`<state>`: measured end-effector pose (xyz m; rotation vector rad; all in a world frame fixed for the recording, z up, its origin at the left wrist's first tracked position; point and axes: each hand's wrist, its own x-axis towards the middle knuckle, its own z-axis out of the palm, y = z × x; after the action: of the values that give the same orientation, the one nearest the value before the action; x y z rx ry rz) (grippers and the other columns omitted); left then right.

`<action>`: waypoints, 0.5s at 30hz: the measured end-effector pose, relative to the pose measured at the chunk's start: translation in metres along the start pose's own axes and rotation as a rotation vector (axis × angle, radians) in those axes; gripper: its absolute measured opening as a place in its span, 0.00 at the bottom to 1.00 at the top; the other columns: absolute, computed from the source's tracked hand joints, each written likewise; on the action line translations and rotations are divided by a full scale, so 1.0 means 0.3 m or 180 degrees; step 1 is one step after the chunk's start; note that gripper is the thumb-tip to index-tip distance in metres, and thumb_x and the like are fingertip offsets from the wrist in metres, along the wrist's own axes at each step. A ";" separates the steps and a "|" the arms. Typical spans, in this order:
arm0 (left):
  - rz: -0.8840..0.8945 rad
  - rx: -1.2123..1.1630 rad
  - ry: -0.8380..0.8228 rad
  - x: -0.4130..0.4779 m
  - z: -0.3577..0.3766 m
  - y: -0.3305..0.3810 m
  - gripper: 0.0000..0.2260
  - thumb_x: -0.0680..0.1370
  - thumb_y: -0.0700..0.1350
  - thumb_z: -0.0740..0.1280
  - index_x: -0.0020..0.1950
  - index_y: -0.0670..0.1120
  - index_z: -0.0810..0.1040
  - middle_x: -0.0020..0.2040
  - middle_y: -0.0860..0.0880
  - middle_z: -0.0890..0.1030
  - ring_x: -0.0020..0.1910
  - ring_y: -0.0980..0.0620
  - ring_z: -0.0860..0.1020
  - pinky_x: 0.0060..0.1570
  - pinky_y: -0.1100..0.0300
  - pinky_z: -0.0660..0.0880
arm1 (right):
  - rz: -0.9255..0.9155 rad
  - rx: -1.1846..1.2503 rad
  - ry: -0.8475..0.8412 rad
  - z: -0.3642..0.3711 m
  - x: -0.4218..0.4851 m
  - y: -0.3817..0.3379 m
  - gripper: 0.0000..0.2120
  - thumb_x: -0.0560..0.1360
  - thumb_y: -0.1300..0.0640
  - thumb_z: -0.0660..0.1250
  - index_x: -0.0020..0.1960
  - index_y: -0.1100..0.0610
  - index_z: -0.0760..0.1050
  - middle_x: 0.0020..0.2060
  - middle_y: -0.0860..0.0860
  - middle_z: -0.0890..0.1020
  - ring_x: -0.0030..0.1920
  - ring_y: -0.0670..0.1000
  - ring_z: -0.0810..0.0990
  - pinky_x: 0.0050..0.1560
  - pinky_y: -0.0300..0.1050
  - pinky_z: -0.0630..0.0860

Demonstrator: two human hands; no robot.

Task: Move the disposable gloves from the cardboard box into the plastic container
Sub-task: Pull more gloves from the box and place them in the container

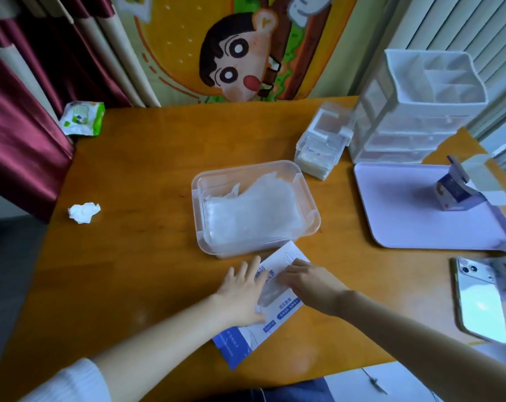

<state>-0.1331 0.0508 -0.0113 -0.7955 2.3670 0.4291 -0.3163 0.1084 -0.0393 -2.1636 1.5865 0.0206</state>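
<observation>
A flat white and blue cardboard box (pixel 278 310) lies on the wooden table near its front edge. My left hand (pixel 241 294) rests flat on the box's left part, fingers straight. My right hand (pixel 310 282) is at the box's opening, its fingers curled on the clear gloves (pixel 267 294) that show there. Just behind the box stands the clear plastic container (pixel 198 198), lid off, with a stack of translucent disposable gloves (pixel 253 211) inside it.
A crumpled tissue (pixel 84 212) and a wipes pack (pixel 82 118) lie at the left. At the right are a lilac tray (pixel 405 224) with a small opened carton (pixel 456 192), a white drawer unit (pixel 414 111), a small clear box (pixel 323 140) and a phone (pixel 479 300).
</observation>
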 end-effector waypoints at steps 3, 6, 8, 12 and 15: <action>-0.0058 0.0014 0.0020 0.003 0.028 0.001 0.44 0.76 0.63 0.62 0.78 0.45 0.39 0.77 0.40 0.36 0.76 0.37 0.41 0.73 0.43 0.45 | 0.0179 -0.0114 0.0087 0.009 0.023 -0.027 0.23 0.76 0.67 0.56 0.69 0.52 0.68 0.62 0.47 0.76 0.57 0.52 0.71 0.50 0.43 0.69; -0.0170 -0.0285 0.0411 0.011 0.033 -0.007 0.39 0.77 0.57 0.66 0.78 0.47 0.46 0.79 0.43 0.43 0.77 0.40 0.45 0.74 0.45 0.47 | 0.0528 -0.0336 0.0189 0.004 0.060 -0.040 0.20 0.78 0.66 0.55 0.67 0.53 0.69 0.60 0.50 0.77 0.55 0.53 0.73 0.50 0.43 0.68; -0.0177 -0.0402 0.0590 0.020 0.039 -0.023 0.37 0.77 0.56 0.67 0.78 0.48 0.51 0.78 0.45 0.48 0.76 0.42 0.49 0.73 0.47 0.51 | 0.0677 -0.0568 0.0102 0.001 0.086 -0.044 0.17 0.78 0.64 0.56 0.65 0.53 0.71 0.58 0.51 0.79 0.55 0.53 0.75 0.51 0.43 0.70; -0.0138 -0.0583 0.0666 0.026 0.044 -0.052 0.37 0.75 0.59 0.67 0.77 0.49 0.53 0.77 0.46 0.51 0.76 0.44 0.52 0.73 0.47 0.53 | 0.0825 -0.0929 -0.0256 -0.008 0.127 -0.065 0.12 0.78 0.62 0.59 0.59 0.54 0.74 0.55 0.52 0.80 0.55 0.54 0.78 0.50 0.44 0.72; -0.0229 -0.0638 0.0732 0.033 0.052 -0.066 0.40 0.73 0.61 0.68 0.77 0.50 0.51 0.77 0.48 0.52 0.76 0.45 0.51 0.72 0.46 0.52 | 0.0955 -0.0909 -0.0376 -0.013 0.158 -0.085 0.08 0.78 0.60 0.60 0.54 0.56 0.77 0.51 0.53 0.81 0.52 0.55 0.80 0.45 0.42 0.70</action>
<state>-0.1203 0.0385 -0.0317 -1.0692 2.5235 0.5785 -0.2783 0.0701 -0.0398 -2.0564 1.9176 0.4866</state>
